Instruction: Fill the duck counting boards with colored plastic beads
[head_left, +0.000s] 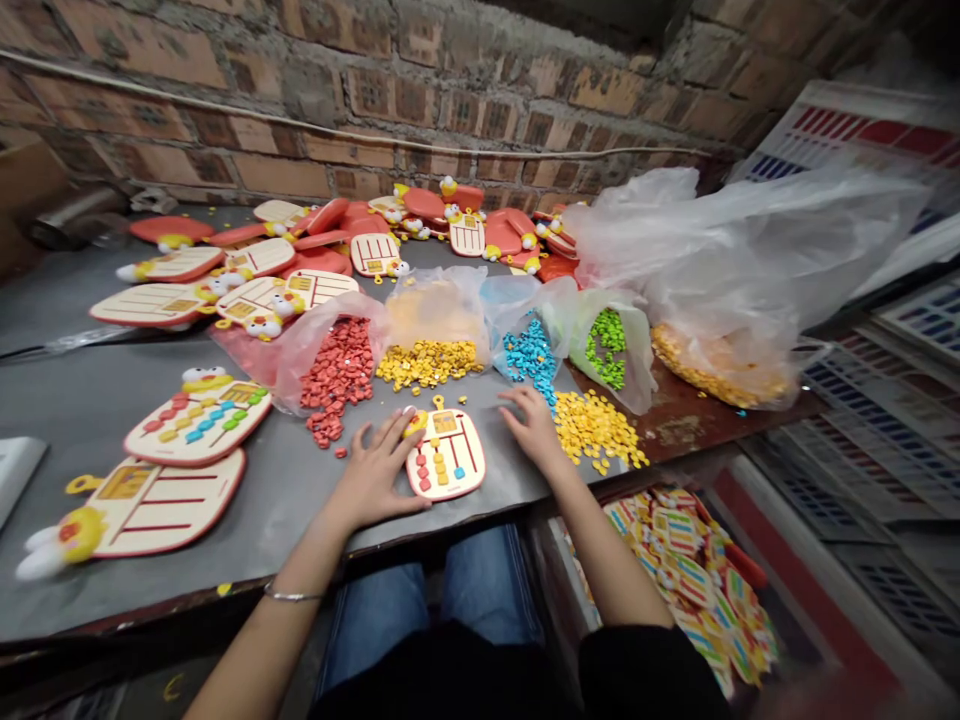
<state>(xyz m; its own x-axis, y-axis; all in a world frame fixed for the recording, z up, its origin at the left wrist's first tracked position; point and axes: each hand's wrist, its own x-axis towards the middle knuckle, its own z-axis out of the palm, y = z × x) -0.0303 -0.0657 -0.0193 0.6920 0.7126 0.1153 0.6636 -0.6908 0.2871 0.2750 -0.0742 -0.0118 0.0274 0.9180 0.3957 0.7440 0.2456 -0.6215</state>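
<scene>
Near bench's [281, 480] front edge, board [466, 437] lies flat, partly filled; red pieces [422, 471] and yellow pieces [440, 462] line two slots, third has one blue piece [460, 473], fourth bare; left hand [373, 468] spread, touching board's left side; right hand [531, 422] near blue heap [534, 352], grasp cannot be told; filled board [196, 418] farther left.

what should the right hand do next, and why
Probably pick another blue bead from the blue pile: the near board, by the left hand, shows one blue bead, the filled board has several, and the right hand is beside that pile.
</scene>
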